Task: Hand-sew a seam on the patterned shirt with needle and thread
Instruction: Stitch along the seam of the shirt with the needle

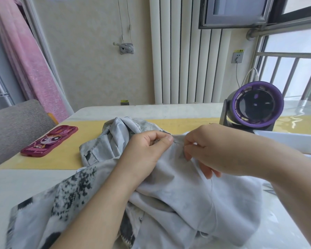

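The patterned shirt (169, 194), pale grey with black blotches, lies bunched across the table in front of me. My left hand (147, 150) pinches a raised fold of its fabric between thumb and forefinger. My right hand (210, 150) is just to the right of it, fingers curled, pinching at the same fold. A thin sliver of the needle (177, 142) shows between the two hands. A pale thread (212, 184) trails down over the cloth below my right hand.
A pink cartoon phone case (49, 141) lies on the yellow table runner (70, 155) at the left. A purple desk fan (255, 106) stands at the back right. A white box edge (294, 141) sits behind my right forearm. A grey chair back (13, 126) is at far left.
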Tool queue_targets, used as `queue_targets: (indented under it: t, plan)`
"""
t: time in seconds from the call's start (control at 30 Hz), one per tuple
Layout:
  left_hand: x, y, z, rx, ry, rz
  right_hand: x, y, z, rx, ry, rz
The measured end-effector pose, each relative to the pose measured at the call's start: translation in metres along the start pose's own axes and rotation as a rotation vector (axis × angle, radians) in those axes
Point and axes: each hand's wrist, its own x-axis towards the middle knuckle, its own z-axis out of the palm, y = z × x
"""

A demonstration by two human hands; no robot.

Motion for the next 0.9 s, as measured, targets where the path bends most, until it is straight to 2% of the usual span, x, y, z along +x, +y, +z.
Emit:
queue_targets:
  t: [0.37,0.57,0.77,0.9]
  plan:
    - [-0.001,-0.001,0.003,0.063,0.07,0.044,0.003,0.003,0.002,-0.002,0.001,0.009]
    - [-0.006,0.003,0.009,0.197,0.167,0.213,0.006,0.004,0.003,-0.021,0.001,0.013]
    - [-0.002,-0.006,0.012,0.455,0.369,0.556,0.011,0.003,0.008,-0.029,0.04,-0.017]
    - [0.001,-0.009,0.012,0.472,0.408,0.612,0.016,-0.001,0.01,0.006,0.066,-0.049]
